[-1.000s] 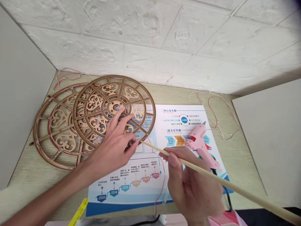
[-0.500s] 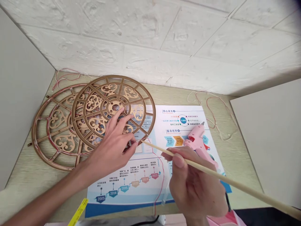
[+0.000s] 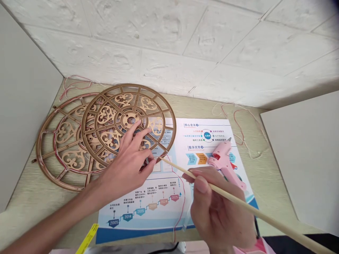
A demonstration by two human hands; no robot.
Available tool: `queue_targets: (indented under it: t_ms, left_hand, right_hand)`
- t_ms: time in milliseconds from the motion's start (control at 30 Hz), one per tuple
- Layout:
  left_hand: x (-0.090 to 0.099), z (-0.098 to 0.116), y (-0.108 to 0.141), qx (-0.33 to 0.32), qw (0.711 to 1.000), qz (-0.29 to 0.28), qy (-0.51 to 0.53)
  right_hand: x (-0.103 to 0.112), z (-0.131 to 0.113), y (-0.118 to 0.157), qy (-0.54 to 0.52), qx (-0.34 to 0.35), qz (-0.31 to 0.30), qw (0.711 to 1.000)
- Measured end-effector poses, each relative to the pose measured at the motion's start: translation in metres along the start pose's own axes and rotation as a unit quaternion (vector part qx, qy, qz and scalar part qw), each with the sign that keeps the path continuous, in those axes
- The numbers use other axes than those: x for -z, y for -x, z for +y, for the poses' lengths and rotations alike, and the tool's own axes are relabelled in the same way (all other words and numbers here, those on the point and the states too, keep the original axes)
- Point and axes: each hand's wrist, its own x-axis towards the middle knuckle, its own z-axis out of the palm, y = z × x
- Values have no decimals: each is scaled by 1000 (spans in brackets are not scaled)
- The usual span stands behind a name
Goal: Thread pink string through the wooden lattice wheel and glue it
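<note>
The left hand (image 3: pixel 124 165) steadied a fretted wooden disc (image 3: pixel 124 85) lying left on a printed sheet (image 3: pixel 140 211), fingers spread apart for even pressure. The right hand (image 3: pixel 217 208) pinched a wooden dowel (image 3: pixel 238 201), fingers together, its tip placed precisely at the disc's near-right rim.

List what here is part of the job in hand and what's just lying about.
In hand: left hand on the top wheel; right hand holding a dowel; lower wheel beneath the top one.

Lying about, untouched: glue gun, poster, string, yellow strip.
</note>
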Motion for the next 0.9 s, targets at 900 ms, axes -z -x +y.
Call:
queue_targets:
  t_ms: [900]
  left_hand:
    - [-2, -1, -1, -4, 1000, -3, -8]
  right_hand:
    - [-4, 2, 9, 54, -61, 50, 995]
